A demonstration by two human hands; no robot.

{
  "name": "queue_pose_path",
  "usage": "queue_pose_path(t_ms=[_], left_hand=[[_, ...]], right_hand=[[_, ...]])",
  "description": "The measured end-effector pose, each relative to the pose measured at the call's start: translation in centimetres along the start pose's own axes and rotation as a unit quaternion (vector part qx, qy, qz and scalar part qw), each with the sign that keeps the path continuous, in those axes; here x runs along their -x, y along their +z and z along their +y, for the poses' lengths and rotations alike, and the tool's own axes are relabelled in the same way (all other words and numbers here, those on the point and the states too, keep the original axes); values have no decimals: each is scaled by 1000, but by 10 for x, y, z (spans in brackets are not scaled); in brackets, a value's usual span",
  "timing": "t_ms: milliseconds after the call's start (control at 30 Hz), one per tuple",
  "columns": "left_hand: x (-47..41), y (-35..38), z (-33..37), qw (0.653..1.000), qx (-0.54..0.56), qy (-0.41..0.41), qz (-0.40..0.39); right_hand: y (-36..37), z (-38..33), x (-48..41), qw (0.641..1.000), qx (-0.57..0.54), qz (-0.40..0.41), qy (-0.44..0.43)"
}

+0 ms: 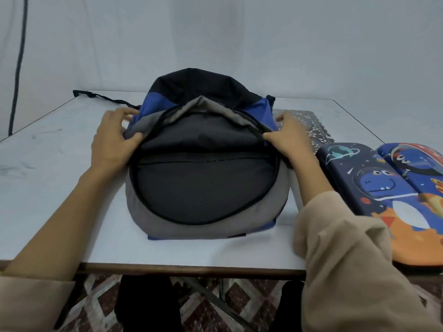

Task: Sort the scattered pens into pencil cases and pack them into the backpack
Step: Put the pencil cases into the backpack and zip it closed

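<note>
A blue, grey and black backpack [153, 226] lies flat in the middle of the table with its main zip undone and its dark lining showing. My left hand [112, 140] grips the grey flap at the opening's left edge. My right hand [291, 137] pinches the zip edge on the right. Between them the mouth is held wide. Two pencil cases with a space and dinosaur print lie to the right: a dark one [359, 178] and a brighter blue and orange one [412, 168] leaning on it. No loose pens are in view.
A dark patterned case or pouch [311, 127] lies behind my right hand. A black strap [100, 97] trails off the backpack to the back left. The white table [48, 168] ends in a brown front edge [191, 269] close to me.
</note>
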State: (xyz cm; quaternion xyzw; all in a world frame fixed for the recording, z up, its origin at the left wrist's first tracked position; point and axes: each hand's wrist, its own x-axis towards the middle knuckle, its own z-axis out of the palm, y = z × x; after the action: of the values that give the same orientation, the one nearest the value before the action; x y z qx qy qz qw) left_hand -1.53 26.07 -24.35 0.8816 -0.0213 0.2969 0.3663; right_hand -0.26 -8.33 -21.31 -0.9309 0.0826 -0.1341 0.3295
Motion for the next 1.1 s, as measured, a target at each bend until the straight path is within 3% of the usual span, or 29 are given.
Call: queue_pose_path(t_ms=[133,200,300,400,500,633,767,1000,1100], left_hand=[[-7,-2,17,960,-68,271,36],[-7,6,28,933,-124,337,-33],[-3,23,37,918,-177,302,-187],[-5,34,41,935,-158,235,-216],[-7,41,49,946,-181,200,-179],[-27,37,76,975,-145,149,-74],[-62,20,116,983,-136,120,-1],[-84,1,171,977,-43,177,109],[-87,-2,178,975,-62,169,128]], right_hand=[[-4,-18,9,982,-57,116,-134],[-5,-33,18,959,-127,143,-211],[3,-52,37,934,-191,63,-294],[21,-55,50,939,-77,-80,-324],[37,-53,54,936,110,-162,-292],[49,-49,64,911,208,-243,-258],[47,-47,64,903,225,-271,-245],[37,-51,65,889,240,-297,-250],[36,-53,64,885,249,-306,-247]])
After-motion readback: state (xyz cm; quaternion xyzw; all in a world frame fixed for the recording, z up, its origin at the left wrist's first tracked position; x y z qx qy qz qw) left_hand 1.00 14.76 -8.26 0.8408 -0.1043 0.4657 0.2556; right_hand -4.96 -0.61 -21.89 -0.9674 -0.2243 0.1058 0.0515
